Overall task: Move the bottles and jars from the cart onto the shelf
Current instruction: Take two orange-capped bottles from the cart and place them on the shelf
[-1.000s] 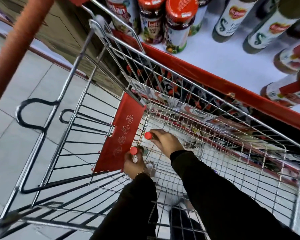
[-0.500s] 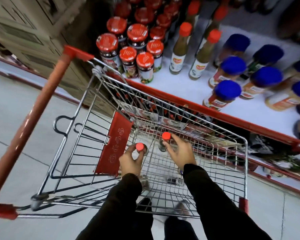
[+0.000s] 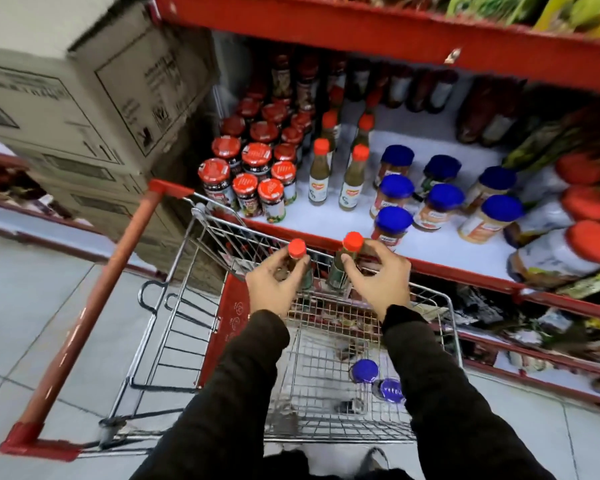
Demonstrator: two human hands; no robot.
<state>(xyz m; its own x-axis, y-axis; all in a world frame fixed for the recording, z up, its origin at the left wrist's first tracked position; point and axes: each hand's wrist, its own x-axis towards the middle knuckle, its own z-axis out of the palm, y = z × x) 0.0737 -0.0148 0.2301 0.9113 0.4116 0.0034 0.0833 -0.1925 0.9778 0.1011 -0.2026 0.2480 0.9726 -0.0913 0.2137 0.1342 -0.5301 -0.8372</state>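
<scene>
Two bottles held above the cart

The left hand [image 3: 274,284] grasped a red-capped bottle [image 3: 298,258]; the right hand [image 3: 378,275] grasped another bottle [image 3: 347,258]. Both were upright above the cart [image 3: 326,358], near the shelf [image 3: 430,247]. Two blue-lidded jars [image 3: 365,371] lay in the cart.

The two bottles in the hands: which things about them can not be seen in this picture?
- Head view: left bottle label, hidden by left hand.
- Head view: right bottle label, partly covered by right hand, blurred.
- Both bottle bases, behind fingers and cart wire.
</scene>
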